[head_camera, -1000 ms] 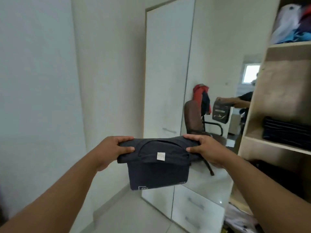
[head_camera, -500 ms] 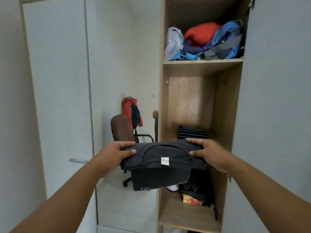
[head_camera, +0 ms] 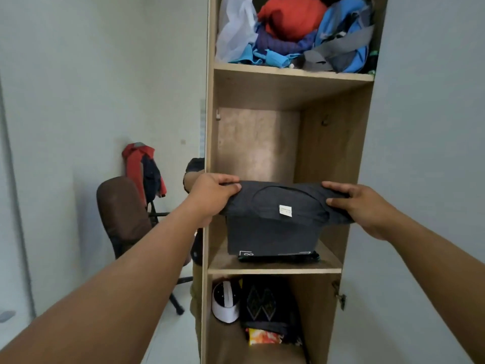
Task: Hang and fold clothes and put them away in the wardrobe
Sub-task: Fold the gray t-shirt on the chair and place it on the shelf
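A folded dark grey T-shirt (head_camera: 273,227) with a small white neck label hangs in front of the wardrobe's middle compartment. My left hand (head_camera: 210,195) grips its left top corner and my right hand (head_camera: 359,206) grips its right top corner. The open wooden wardrobe (head_camera: 333,158) fills the centre. The shirt's lower edge is just above a dark folded stack (head_camera: 278,257) on the middle shelf (head_camera: 273,270), which the shirt mostly hides.
The top shelf holds a loose heap of clothes (head_camera: 294,32) in red, blue, grey and white. The bottom compartment holds a white cap (head_camera: 225,303), dark patterned cloth and a colourful packet. A brown office chair (head_camera: 123,216) with a red jacket stands left.
The view has swung right from the door mirror to face the open wardrobe. Both hands have carried the folded shirt up to the middle compartment, closer to the shelf.
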